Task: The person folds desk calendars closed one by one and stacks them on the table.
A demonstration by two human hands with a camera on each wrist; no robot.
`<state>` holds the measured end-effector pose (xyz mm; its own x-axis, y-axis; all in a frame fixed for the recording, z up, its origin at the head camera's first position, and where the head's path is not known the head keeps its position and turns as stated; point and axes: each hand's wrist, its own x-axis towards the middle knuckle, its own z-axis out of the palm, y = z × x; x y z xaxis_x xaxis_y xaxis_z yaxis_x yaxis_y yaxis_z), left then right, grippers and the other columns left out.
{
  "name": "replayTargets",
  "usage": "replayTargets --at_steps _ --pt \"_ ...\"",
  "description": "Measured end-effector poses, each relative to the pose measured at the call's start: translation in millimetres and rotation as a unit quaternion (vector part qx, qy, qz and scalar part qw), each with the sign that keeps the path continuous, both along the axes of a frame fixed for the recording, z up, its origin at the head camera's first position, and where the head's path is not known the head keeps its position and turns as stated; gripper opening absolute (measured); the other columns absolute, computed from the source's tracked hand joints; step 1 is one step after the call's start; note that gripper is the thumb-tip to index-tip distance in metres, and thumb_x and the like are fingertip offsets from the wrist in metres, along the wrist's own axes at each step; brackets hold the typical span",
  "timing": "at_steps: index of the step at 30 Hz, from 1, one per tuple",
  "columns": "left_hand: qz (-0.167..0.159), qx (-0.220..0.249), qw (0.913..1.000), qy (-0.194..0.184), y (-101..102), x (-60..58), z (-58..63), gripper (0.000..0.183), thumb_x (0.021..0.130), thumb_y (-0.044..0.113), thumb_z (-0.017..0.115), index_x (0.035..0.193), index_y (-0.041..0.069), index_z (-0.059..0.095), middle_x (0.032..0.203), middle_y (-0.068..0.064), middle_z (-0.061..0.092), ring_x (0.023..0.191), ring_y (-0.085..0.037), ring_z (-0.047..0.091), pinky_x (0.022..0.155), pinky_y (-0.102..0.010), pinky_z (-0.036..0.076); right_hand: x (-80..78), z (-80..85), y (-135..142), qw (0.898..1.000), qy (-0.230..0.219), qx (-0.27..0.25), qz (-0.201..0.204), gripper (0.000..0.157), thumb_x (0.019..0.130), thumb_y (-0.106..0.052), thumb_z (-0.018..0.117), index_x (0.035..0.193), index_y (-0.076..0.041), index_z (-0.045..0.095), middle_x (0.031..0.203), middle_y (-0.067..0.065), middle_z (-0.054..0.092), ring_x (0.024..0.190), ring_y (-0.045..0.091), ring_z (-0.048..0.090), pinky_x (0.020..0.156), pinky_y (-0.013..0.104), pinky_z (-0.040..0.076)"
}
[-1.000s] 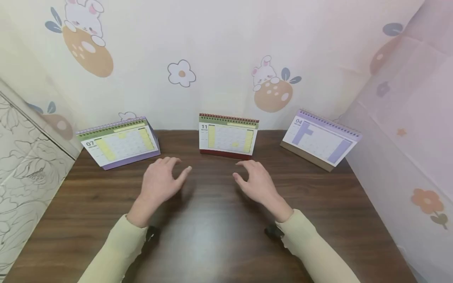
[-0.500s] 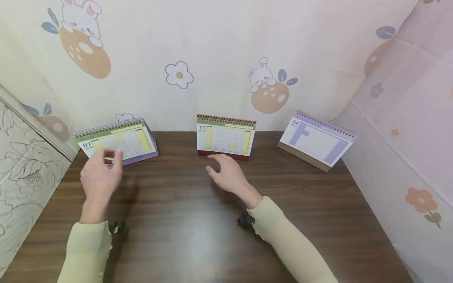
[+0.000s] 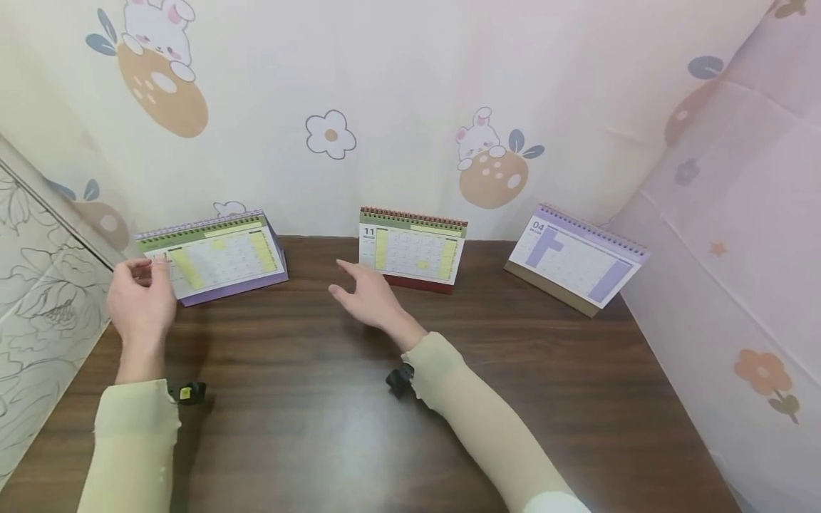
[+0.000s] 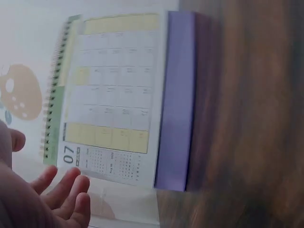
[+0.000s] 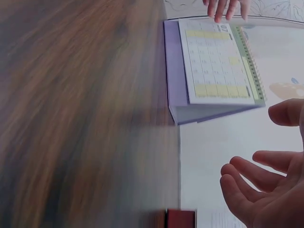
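Observation:
A desk calendar [image 3: 221, 258] showing 07, with a purple base and green top band, stands at the back left of the table. My left hand [image 3: 142, 296] is at its left end, overlapping the page corner in the head view; in the left wrist view the relaxed fingers [image 4: 71, 197] lie beside the 07 corner, holding nothing. My right hand [image 3: 368, 296] hovers between this calendar and the middle calendar [image 3: 413, 249], marked 11 on a red base, and covers its lower left corner. In the right wrist view the right fingers [image 5: 259, 175] are spread, with nothing between them.
A third calendar [image 3: 577, 258], marked 04 with a brown base, stands angled at the back right of the dark wooden table [image 3: 333, 427]. A patterned curtain [image 3: 398, 85] hangs right behind the calendars. A flower-line panel [image 3: 45, 313] borders the left side.
Both hands have moved left: the left from the table's middle to the far end of the 07 calendar, the right from below the 11 calendar to its left side. The calendars stay put.

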<state>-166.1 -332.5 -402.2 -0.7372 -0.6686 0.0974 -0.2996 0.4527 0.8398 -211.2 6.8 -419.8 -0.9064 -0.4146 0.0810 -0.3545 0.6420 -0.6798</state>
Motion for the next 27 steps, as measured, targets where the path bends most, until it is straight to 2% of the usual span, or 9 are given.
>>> replayTargets --at_steps 4,6,9,12,16,18,22,25,27 --pt "0.023 0.129 0.9911 0.024 -4 -7.4 4.7 0.022 0.101 0.052 0.046 0.112 0.033 0.050 0.101 0.017 0.045 0.095 0.000 0.043 0.082 -0.023 0.033 -4.9 3.2 -13 1.000 0.004 -0.008 0.010 0.058 0.100 -0.036 0.058 0.151 -0.012 0.043 0.144 0.006 0.054 0.135 0.022 0.046 0.109 0.038 0.037" --pt "0.033 0.155 0.9868 0.032 -4 -9.8 5.2 0.017 0.101 0.050 0.048 0.109 0.035 0.048 0.100 0.017 0.044 0.091 0.002 0.041 0.081 -0.023 0.032 -6.3 4.8 -19 1.000 0.000 -0.008 0.010 0.058 0.100 -0.036 0.058 0.151 -0.012 0.043 0.144 0.005 0.054 0.135 0.021 0.046 0.109 0.037 0.038" --pt "0.030 0.162 0.9860 0.027 -4 -14.2 3.6 0.023 0.101 0.051 0.048 0.115 0.033 0.050 0.102 0.017 0.043 0.092 0.001 0.040 0.081 -0.024 0.032 -10.0 8.9 -29 1.000 -0.007 -0.012 -0.002 0.058 0.100 -0.035 0.059 0.152 -0.014 0.043 0.145 0.003 0.053 0.135 0.018 0.046 0.109 0.035 0.038" --pt "0.014 0.182 0.9831 0.014 -5 -18.3 2.4 0.037 0.101 0.053 0.046 0.128 0.028 0.050 0.114 0.015 0.045 0.106 -0.002 0.042 0.090 -0.025 0.032 -14.2 14.6 -40 1.000 -0.017 -0.015 -0.019 0.058 0.100 -0.036 0.059 0.152 -0.017 0.042 0.148 0.000 0.050 0.136 0.016 0.045 0.109 0.034 0.038" --pt "0.012 0.230 0.9729 0.019 -10 -21.2 4.4 0.048 0.102 0.051 0.046 0.142 0.024 0.046 0.134 0.010 0.045 0.128 -0.010 0.037 0.107 -0.027 0.026 -20.5 21.1 -57 0.999 -0.029 -0.013 -0.021 0.061 0.099 -0.038 0.058 0.154 -0.019 0.039 0.153 -0.002 0.043 0.140 0.014 0.038 0.111 0.032 0.034" --pt "0.014 0.251 0.9673 0.030 -12 -20.7 6.0 0.050 0.102 0.050 0.047 0.144 0.022 0.047 0.137 0.008 0.046 0.132 -0.009 0.035 0.110 -0.026 0.023 -23.8 23.1 -66 0.999 -0.033 -0.009 -0.015 0.064 0.099 -0.040 0.057 0.155 -0.019 0.036 0.156 -0.003 0.039 0.143 0.012 0.034 0.113 0.028 0.030" --pt "0.007 0.258 0.9657 0.028 -13 -19.7 8.8 0.052 0.102 0.051 0.047 0.144 0.020 0.051 0.127 0.009 0.052 0.122 -0.007 0.042 0.102 -0.024 0.028 -30.8 25.1 -82 0.999 -0.038 -0.009 -0.007 0.068 0.099 -0.041 0.057 0.157 -0.015 0.031 0.159 -0.003 0.033 0.145 0.010 0.028 0.114 0.024 0.024" --pt "0.006 0.234 0.9722 0.007 -11 -20.5 10.8 0.055 0.101 0.055 0.046 0.144 0.021 0.053 0.114 0.011 0.053 0.105 -0.004 0.044 0.088 -0.023 0.032 -35.5 25.7 -90 0.999 -0.044 -0.019 -0.002 0.070 0.099 -0.042 0.056 0.158 -0.015 0.029 0.161 -0.003 0.030 0.146 0.010 0.026 0.115 0.024 0.023" --pt "0.005 0.222 0.9750 0.001 -10 -21.1 12.1 0.057 0.101 0.056 0.045 0.144 0.021 0.052 0.112 0.009 0.052 0.099 -0.004 0.043 0.083 -0.024 0.032 -37.2 25.9 -93 0.998 -0.052 -0.030 0.003 0.071 0.099 -0.043 0.056 0.158 -0.016 0.027 0.161 -0.004 0.029 0.147 0.010 0.025 0.115 0.025 0.023"
